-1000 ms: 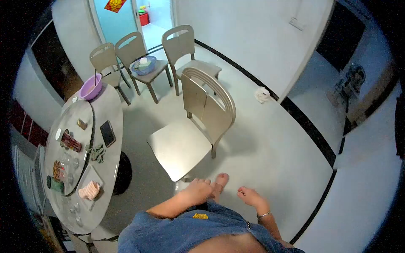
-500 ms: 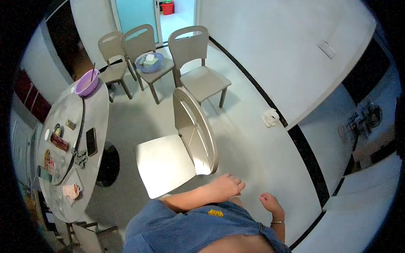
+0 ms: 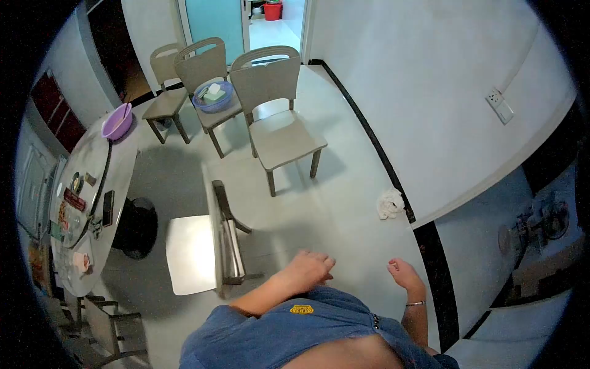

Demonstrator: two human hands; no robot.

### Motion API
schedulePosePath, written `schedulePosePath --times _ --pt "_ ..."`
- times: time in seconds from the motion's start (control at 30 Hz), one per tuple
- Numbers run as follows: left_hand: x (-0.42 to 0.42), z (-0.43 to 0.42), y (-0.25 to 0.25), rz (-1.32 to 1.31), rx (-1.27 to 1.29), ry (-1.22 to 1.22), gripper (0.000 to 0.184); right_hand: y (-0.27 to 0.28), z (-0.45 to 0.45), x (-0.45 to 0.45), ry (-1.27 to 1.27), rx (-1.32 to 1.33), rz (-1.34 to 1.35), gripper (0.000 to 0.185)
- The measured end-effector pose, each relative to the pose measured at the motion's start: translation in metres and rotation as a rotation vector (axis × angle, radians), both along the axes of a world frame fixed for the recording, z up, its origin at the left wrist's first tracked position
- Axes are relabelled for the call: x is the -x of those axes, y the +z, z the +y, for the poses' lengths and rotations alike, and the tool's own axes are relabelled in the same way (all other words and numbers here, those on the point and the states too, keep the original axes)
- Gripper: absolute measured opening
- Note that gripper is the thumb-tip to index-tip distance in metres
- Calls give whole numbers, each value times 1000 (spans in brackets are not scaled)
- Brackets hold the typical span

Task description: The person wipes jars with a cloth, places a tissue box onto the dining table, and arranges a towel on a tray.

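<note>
My left hand (image 3: 307, 270) hangs in front of the blue shirt (image 3: 270, 329), its fingers loosely bent and slightly apart, with nothing seen in it. Lower right, my right hand (image 3: 404, 273) is held away from the body over the floor. Its fingers curl loosely, small gaps show between them, and no object is visible there; a bracelet (image 3: 416, 302) circles that wrist. The nearest thing to my left hand is a beige chair (image 3: 192, 254), turned sideways with its seat toward the table. Neither hand touches it.
On the left stands a long table (image 3: 126, 157) with a purple basin (image 3: 118, 122), a phone (image 3: 108, 208) and several small items. Three chairs line the far side; the middle one bears a blue basket (image 3: 213, 104). A crumpled white cloth (image 3: 390, 203) lies by the right wall.
The view has shifted, and the near chair now appears further left and seen more from behind its back. Both hands stay empty, and the right hand has moved slightly up in view.
</note>
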State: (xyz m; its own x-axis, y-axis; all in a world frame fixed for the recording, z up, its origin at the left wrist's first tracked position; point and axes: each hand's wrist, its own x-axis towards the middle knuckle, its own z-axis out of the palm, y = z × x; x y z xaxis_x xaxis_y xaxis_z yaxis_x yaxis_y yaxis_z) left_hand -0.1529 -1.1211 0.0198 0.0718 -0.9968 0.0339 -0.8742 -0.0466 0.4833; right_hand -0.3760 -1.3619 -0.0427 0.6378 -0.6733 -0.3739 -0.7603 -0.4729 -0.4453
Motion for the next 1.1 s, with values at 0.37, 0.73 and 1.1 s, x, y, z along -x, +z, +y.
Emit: schedulePosePath --times 0.37,0.73,1.1 --pt "-61 -144 -19 -53 -331 184 31 -16 -140 -130 378 -339 -58 31" --pt "-206 -367 -24 -97 -217 261 31 -23 -343 -263 420 -250 34 33" --pt "-322 -547 -26 -115 -155 173 34 -70 -612 -318 74 -69 105 34"
